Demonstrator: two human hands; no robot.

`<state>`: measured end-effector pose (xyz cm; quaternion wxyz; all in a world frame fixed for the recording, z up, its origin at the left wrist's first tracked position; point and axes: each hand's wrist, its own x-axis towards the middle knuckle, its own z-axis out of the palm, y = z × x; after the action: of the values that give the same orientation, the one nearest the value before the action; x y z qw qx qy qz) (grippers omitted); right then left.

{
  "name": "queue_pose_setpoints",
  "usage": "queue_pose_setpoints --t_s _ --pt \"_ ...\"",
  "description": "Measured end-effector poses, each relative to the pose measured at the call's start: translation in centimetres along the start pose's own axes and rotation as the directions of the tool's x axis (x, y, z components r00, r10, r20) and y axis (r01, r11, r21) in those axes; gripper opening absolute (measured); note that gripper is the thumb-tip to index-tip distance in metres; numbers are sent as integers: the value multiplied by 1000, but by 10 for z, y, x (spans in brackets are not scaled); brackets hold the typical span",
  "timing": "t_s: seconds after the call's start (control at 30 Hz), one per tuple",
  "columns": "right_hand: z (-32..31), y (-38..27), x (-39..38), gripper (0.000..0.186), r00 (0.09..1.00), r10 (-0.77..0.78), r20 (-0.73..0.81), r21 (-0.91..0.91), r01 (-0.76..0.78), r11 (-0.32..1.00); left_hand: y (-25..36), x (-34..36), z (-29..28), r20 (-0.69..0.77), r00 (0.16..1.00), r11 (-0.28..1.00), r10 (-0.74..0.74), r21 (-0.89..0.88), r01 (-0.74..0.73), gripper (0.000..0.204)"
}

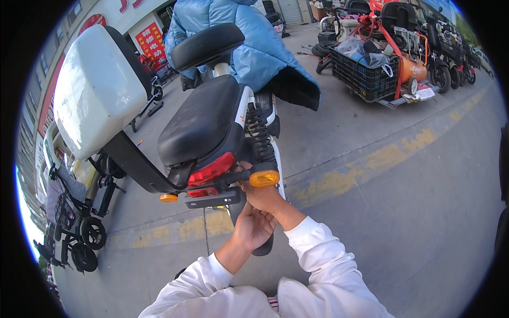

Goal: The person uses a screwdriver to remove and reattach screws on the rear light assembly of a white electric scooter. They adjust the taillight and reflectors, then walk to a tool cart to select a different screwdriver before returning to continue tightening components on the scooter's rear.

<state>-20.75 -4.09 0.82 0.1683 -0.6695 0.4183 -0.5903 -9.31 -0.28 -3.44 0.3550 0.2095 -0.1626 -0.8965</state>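
Amber indicator (264,178) could crack if the right hand (265,197) slips; whether that or the left hand (253,229) grips anything, I can't tell

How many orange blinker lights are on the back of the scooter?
2. The right orange light sticks out by the right hand; the left orange light is under the lower end of the black bracket. I see no others back there.
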Motion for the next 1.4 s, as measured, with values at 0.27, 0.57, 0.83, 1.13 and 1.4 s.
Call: queue_pose_setpoints --t_s 0.27,0.57,0.83,1.13,1.4 --pt "5 -14 0 15 989 32 -147 72 -22 997 0 2 12 -39 999 997 -1 78 4 45" --pt "0 -21 -1 16 989 57 -138 15 -55 998 -5 -3 8 -95 994 984 -50 163 65 50" --pt "-4 -16 0 15 995 -21 -100 21 23 1000 -7 0 11 -117 992 983 -47 174 67 52" --pt "10 -2 -2 26 992 -28 -124 -18 26 1000 1 0 10 -84 996 990 -26 139 38 49" --pt "-5 10 -4 27 995 84 52 136 -91 987 -1 3 14 -102 992 981 -76 169 93 58"
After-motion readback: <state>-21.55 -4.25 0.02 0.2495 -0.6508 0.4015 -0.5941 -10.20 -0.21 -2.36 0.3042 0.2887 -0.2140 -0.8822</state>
